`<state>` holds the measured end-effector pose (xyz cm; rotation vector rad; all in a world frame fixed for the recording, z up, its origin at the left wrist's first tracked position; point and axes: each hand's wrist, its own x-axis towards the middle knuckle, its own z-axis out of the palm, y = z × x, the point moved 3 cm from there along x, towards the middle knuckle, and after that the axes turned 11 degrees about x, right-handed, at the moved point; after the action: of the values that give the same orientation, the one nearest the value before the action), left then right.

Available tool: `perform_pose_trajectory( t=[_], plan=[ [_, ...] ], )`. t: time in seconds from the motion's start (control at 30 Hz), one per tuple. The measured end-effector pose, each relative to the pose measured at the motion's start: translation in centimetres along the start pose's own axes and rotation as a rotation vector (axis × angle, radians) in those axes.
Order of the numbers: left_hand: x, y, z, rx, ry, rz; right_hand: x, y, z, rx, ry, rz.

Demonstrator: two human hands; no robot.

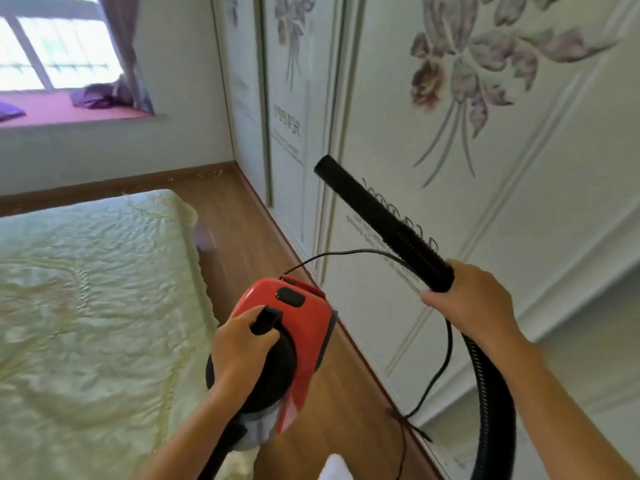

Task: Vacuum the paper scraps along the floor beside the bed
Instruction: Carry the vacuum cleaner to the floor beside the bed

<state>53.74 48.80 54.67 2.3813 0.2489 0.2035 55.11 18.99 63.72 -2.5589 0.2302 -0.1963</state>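
Scraps (pixel 209 174) far ahead, left hand (pixel 239 348) gripping vacuum (pixel 287 327), right hand (pixel 474 299) gripping hose (pixel 388 220)

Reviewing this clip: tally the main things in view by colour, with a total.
Red: 1, vacuum body, held by left hand
Black: 2, hose held by right hand; cord
Purple: 2, cloth; cushion
Pale green: 1, bed
Total: 6

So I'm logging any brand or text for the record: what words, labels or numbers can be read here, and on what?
None can be read.
Wardrobe doors: ornamental script below the flower prints, too blurred to read.
Red vacuum: no label or brand visible.
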Motion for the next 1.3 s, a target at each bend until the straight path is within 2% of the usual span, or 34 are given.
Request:
perform_pose_trajectory(
  t=[0.2,0.47,0.67,0.8,1.03,1.3],
  plan=[
    [11.6,-1.0,0.5,0.005,0.115,-0.15,13.7,-4.3,6.2,0.083,-0.131,-0.085],
    [27.0,-0.8,0.4,0.011,0.286,-0.303,33.7,-12.4,9.7,0.079,-0.253,-0.272],
    [37.4,-2.4,-0.6,0.04,0.356,-0.335,45.2,-16.2,16.1,0.184,-0.351,-0.247],
    [45.1,-5.8,-1.0,0.042,0.361,-0.36,51.7,-18.7,21.7,0.161,-0.386,-0.235],
    [60.0,-11.3,-3.0,0.104,0.367,-0.327,64.4,-27.4,29.0,0.107,-0.364,-0.246],
    [76.3,-14.9,-4.9,0.074,0.413,-0.362,77.2,-36.4,37.0,0.07,-0.436,-0.265]
  ],
)
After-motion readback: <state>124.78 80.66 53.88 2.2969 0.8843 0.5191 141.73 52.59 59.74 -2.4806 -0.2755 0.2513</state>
